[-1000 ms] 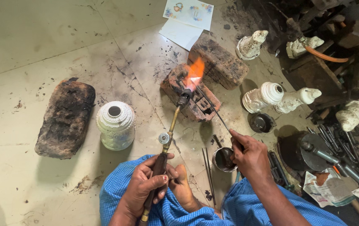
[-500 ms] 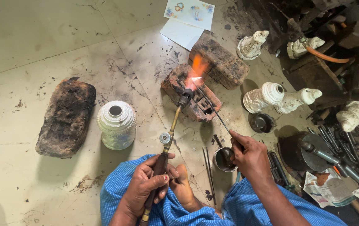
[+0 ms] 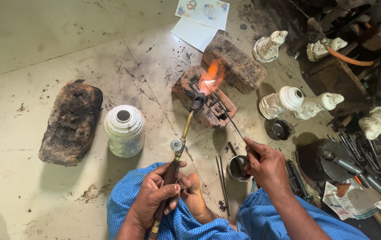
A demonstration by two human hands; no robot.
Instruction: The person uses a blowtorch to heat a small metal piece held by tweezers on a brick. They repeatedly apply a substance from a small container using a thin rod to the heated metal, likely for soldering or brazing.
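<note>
My left hand (image 3: 155, 200) grips the dark wooden handle of a brass blowtorch (image 3: 180, 142). Its nozzle points away from me at a scorched brick (image 3: 208, 100), and an orange flame (image 3: 211, 76) burns over the brick. My right hand (image 3: 266, 164) holds a thin metal rod (image 3: 226, 113) whose far tip reaches into the flame. A small round metal cup (image 3: 237, 168) sits on the floor just left of my right hand. My knees in blue checked cloth (image 3: 186, 224) and a bare foot lie between the hands.
A white embossed jar (image 3: 124, 130) stands left of the torch, a charred block (image 3: 71, 122) further left. A second brick (image 3: 234, 63) and papers (image 3: 201, 20) lie behind. White ornate pieces (image 3: 299, 102), a small dark dish (image 3: 279, 130) and several metal tools (image 3: 368, 164) crowd the right.
Both hands keep their positions. The flame flickers and shifts shape slightly over the brick.
</note>
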